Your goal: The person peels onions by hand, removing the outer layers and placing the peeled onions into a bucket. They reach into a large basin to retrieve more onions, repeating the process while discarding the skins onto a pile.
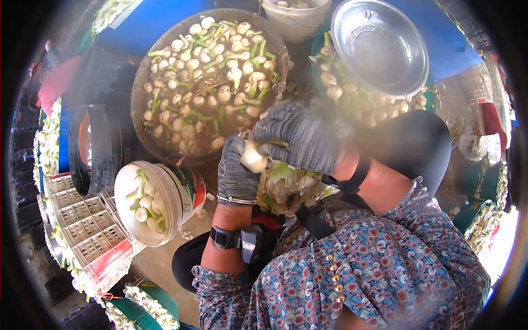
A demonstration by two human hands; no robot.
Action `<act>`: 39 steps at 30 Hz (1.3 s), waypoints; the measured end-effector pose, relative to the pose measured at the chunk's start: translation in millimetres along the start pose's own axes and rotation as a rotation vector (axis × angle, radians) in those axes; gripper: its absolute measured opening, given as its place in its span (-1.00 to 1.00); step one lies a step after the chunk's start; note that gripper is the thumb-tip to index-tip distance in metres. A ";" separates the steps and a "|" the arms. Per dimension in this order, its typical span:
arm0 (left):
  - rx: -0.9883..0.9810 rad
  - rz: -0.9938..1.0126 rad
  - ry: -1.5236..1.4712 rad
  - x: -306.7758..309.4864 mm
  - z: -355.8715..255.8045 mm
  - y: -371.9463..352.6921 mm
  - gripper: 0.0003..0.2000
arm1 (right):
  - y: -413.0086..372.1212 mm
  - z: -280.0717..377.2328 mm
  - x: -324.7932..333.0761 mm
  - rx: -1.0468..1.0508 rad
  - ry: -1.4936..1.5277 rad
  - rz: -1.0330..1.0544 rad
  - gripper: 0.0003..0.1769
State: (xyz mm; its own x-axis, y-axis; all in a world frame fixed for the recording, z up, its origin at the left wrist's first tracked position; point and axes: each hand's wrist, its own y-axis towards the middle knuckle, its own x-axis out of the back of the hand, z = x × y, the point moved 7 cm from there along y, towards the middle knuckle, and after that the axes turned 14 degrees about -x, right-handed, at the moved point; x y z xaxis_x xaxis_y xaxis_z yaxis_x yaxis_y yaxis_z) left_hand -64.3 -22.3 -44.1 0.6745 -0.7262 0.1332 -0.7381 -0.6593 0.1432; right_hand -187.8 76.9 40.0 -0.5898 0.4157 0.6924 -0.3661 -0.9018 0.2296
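A white garlic bulb (254,158) with a short green stem is between my two gloved hands, above my lap. My left hand (237,171), in a grey knit glove, is closed around the bulb's left side. Curled over its top and stem is my right hand (300,137), in a matching glove; its fingertips are partly hidden. Below the bulb, pale leafy peelings (289,187) lie on my lap. Just beyond my hands stands a large round tub (144,71) of muddy water, full of floating bulbs with green stem stubs.
To my left, a tilted white bucket (124,212) holds trimmed bulbs, beside a crate (91,231) and a black bucket (77,151). At right, a metal basin (379,47) rests over a container of more bulbs (346,91). A white pail (294,22) stands at the back.
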 end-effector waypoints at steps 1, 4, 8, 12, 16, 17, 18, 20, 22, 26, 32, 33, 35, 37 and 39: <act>-0.051 0.012 0.127 3.8 11.7 -3.2 -0.81 | 0.2 1.3 -0.4 -0.026 0.024 0.037 -0.69; 0.203 -0.118 -0.322 1.2 27.7 -8.4 -0.75 | -3.7 5.4 -1.7 -0.007 -0.094 -0.013 -0.77; 0.297 0.033 -0.189 -4.1 64.2 -9.9 -0.77 | -6.1 9.6 -2.4 -0.093 -0.243 0.011 -0.85; 0.321 0.079 -0.374 -9.5 32.3 -14.5 -0.71 | -3.9 -14.8 -8.4 -0.349 0.027 0.069 -0.87; 0.325 0.222 -0.338 -19.0 -0.3 -9.3 -0.50 | -4.5 -27.9 -12.6 -0.409 0.058 0.048 -0.86; 0.306 0.254 -0.263 -18.3 -1.8 -8.8 -0.45 | -5.3 -27.0 -13.4 -0.385 0.037 0.030 -0.86; 0.287 0.282 -0.188 -17.1 -4.7 -8.6 -0.41 | -7.1 -30.2 -17.0 -0.387 0.083 0.048 -0.85; 0.240 0.280 -0.148 -13.6 -8.8 -7.1 -0.34 | -8.8 -36.8 -22.3 -0.383 0.179 0.083 -0.82; 0.181 0.225 -0.227 -12.2 -13.3 -4.6 -0.29 | -11.0 -37.0 -24.2 -0.410 0.289 0.173 -0.77; -0.043 0.313 0.011 -12.6 -16.0 -4.0 -0.21 | -12.3 -45.7 -26.9 -0.533 0.426 0.250 -0.74; -0.414 0.403 0.407 -24.2 -49.5 1.4 -0.16 | -12.1 -56.2 -27.8 -0.662 0.528 0.117 -0.74; -0.453 0.412 0.440 -25.7 -50.9 1.8 -0.17 | -13.9 -59.0 -29.8 -0.734 0.570 0.121 -0.75; -0.417 0.395 0.321 -26.1 -46.4 1.9 -0.23 | -14.0 -54.1 -23.9 -0.663 0.473 0.023 -0.78; -0.266 0.326 0.031 -23.1 -42.8 3.5 -0.31 | -11.5 -44.5 -13.7 -0.503 0.354 -0.093 -0.79; 0.109 0.230 -0.206 -24.0 -26.4 -4.7 -0.41 | -14.0 -27.5 -1.3 -0.262 0.215 -0.226 -0.79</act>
State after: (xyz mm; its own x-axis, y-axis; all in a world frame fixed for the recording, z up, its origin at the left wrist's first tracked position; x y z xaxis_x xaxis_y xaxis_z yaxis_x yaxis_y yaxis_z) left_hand -76.6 3.4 -22.0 0.4809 -0.8752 -0.0529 -0.8755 -0.4826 0.0253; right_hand -201.8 92.2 17.1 -0.6003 0.6405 0.4789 -0.6587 -0.7356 0.1581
